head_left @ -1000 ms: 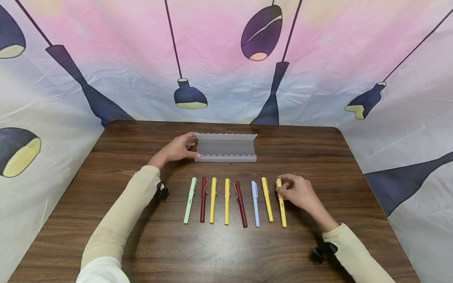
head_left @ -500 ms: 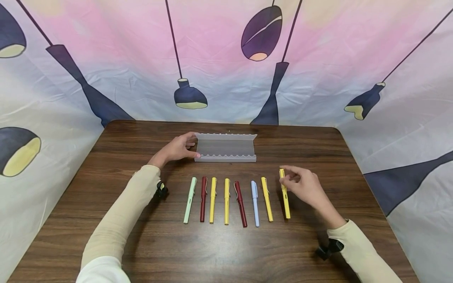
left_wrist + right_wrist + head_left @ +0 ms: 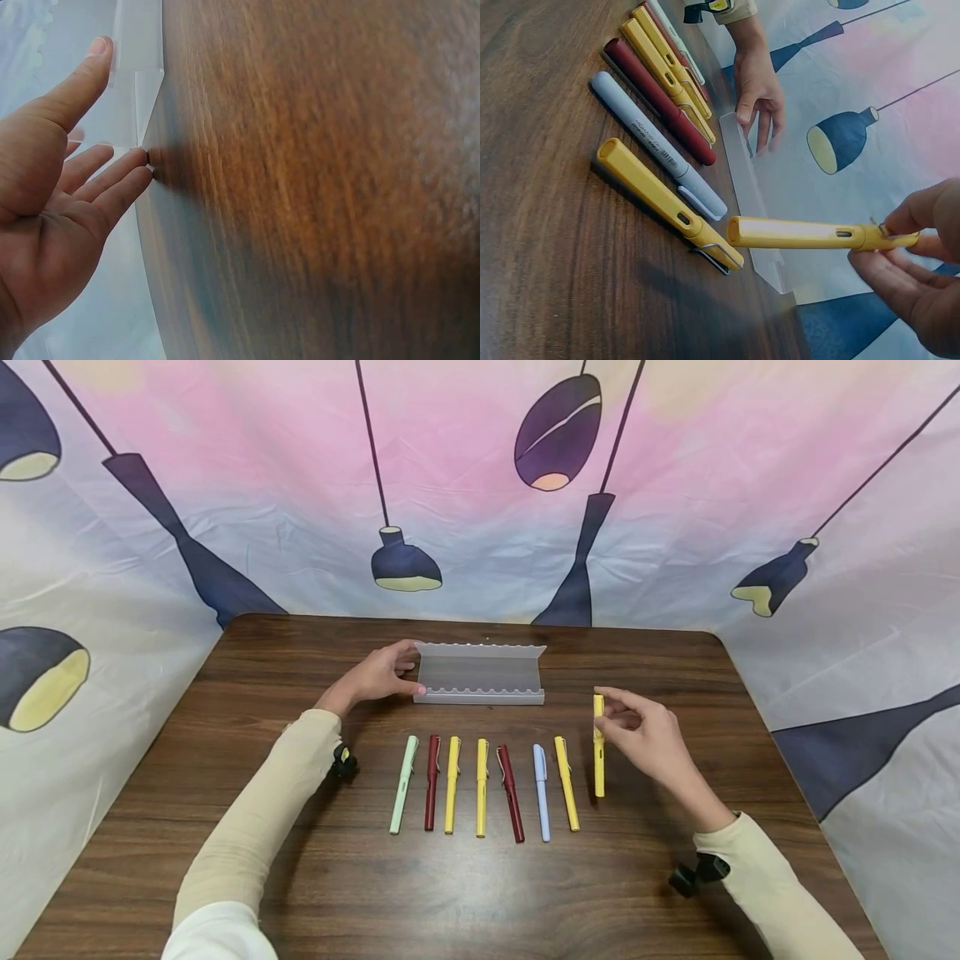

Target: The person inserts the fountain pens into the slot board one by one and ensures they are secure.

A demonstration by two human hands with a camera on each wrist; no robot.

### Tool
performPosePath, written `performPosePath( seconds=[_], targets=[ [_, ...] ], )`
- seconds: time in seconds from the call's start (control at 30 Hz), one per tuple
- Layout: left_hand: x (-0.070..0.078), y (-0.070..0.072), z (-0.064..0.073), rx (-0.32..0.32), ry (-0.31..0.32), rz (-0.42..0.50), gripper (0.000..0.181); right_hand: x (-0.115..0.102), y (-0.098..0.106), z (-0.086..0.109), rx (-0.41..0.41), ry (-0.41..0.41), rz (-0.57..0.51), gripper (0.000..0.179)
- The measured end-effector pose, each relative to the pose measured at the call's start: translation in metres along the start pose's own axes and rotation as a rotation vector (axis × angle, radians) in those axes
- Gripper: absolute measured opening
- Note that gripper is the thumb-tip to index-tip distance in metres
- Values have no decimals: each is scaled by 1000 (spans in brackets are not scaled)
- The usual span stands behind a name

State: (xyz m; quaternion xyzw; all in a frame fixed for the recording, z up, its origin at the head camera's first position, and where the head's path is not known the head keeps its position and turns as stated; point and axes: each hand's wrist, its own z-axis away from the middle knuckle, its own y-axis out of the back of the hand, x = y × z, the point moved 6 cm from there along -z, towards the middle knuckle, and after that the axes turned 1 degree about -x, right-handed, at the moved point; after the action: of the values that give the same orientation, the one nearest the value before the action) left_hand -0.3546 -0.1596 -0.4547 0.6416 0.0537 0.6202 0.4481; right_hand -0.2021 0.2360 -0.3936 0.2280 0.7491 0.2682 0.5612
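My right hand [image 3: 651, 739] pinches a capped yellow pen [image 3: 599, 764] by its clip end, between thumb and fingers. The right wrist view shows this pen's barrel [image 3: 795, 233] lifted off the table, its small ink window visible. At the left end of a translucent pen tray [image 3: 477, 697] with scalloped edges is my left hand [image 3: 373, 677]. Its thumb touches the front rim and its other fingers reach along the end towards the back. Seen from the left wrist, these fingers [image 3: 112, 180] are fairly straight beside the tray's corner.
Several capped pens lie in a row before the tray: light green [image 3: 402, 785], dark red [image 3: 431, 782], yellow [image 3: 482, 789], light blue [image 3: 542, 793] and others. Nearest my right hand lies another yellow pen [image 3: 567, 783]. A printed cloth [image 3: 465, 468] hangs behind the wooden table [image 3: 480, 902].
The right hand has raised the rightmost yellow pen off the table and carried it towards the back. The left hand and the tray have stayed in place.
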Motion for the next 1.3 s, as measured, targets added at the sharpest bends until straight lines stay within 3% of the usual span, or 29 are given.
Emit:
performPosePath(
  seconds=[0.23,0.73,0.93,1.3],
  targets=[
    [0,0,0,5,5,-1,92,-10,0,-10,49,114,-5,40],
    [-1,1,-1,8,6,-1,92,-22,-1,-43,113,217,-110,38],
    [0,1,-1,7,6,2,91,-24,-2,-60,122,226,-164,37],
    [0,1,0,10,15,2,90,-22,-9,-89,162,184,-168,37]
  ],
)
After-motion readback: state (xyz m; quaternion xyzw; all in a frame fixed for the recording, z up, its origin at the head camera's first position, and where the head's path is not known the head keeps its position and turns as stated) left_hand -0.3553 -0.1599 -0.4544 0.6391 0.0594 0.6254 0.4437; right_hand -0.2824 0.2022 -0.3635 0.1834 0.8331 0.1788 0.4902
